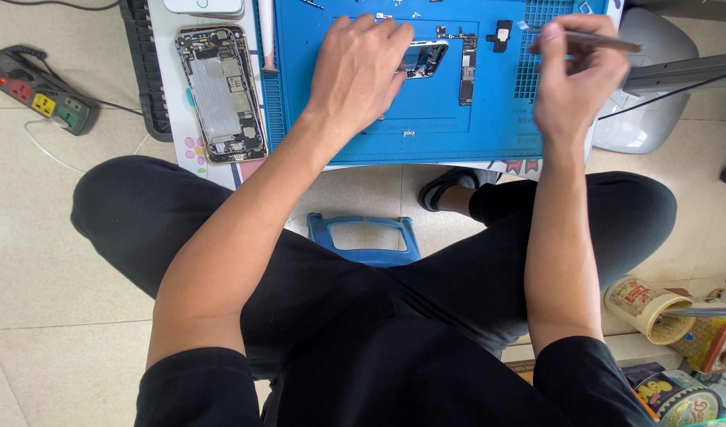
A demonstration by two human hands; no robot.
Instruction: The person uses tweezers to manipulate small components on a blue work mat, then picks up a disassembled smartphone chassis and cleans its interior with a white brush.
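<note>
Left hand (361,67) lies palm down on blue work mat (442,134), fingers curled over edge of small shiny phone part (423,59), pinning it at mat centre. Right hand (578,75) raised at 3 o'clock of that part, fingers pinched shut on thin metal tweezers (596,38), lifted off the mat. Logic board (467,67) lies just right of the part, small black component (503,33) at its 1 o'clock. Opened phone chassis (220,91) sits at 9 o'clock, off mat. Power strip (39,91) on floor, far 9 o'clock.
</note>
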